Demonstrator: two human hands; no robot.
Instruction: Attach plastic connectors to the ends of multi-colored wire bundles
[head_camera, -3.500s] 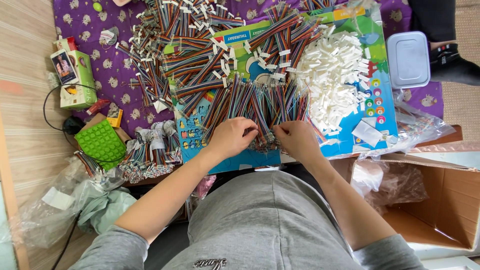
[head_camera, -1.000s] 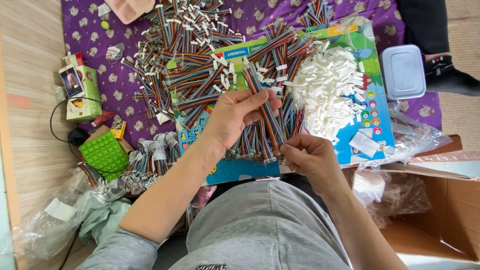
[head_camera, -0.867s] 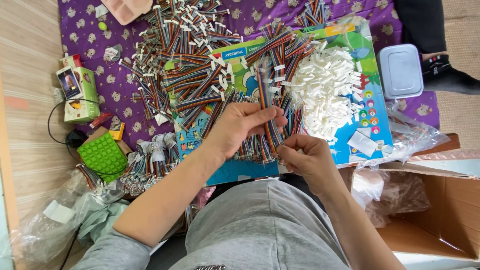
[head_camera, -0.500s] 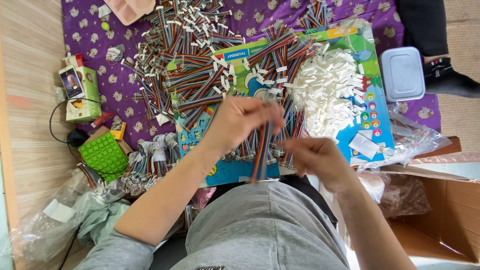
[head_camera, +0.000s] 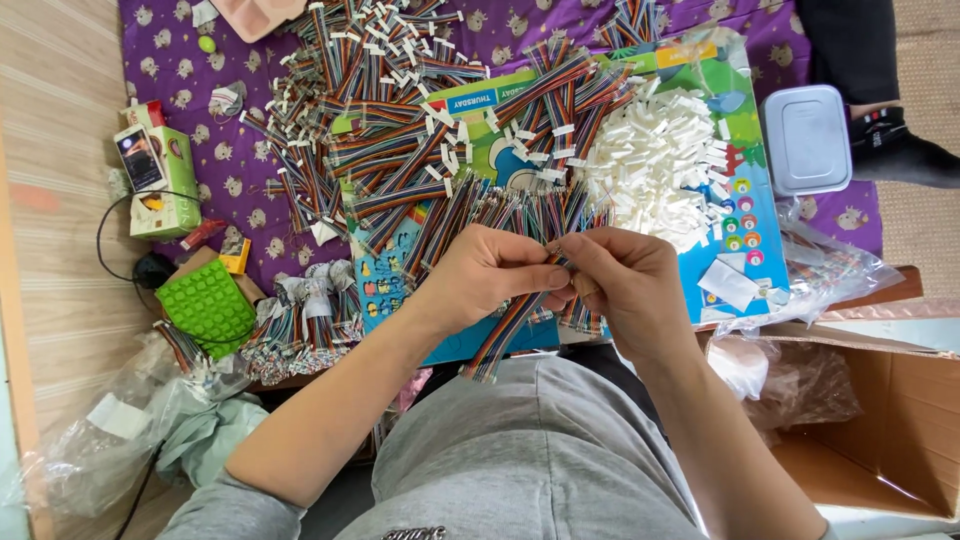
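Both hands meet at the frame's centre — the left hand (head_camera: 488, 275) and right hand (head_camera: 622, 280), fingers curled narrow, pinch one rainbow ribbon cable (head_camera: 512, 325) between them. Its loose end hangs toward lower centre — forearms angle up from the bottom corners.

Both bare forearms reach forward from the body and converge. The left hand (head_camera: 487, 277) is curled, thumb and fingers (head_camera: 545, 281) pinched closed. The right hand (head_camera: 628, 282) meets it, touching fingertip to fingertip, its fingers likewise bent into a pinch.
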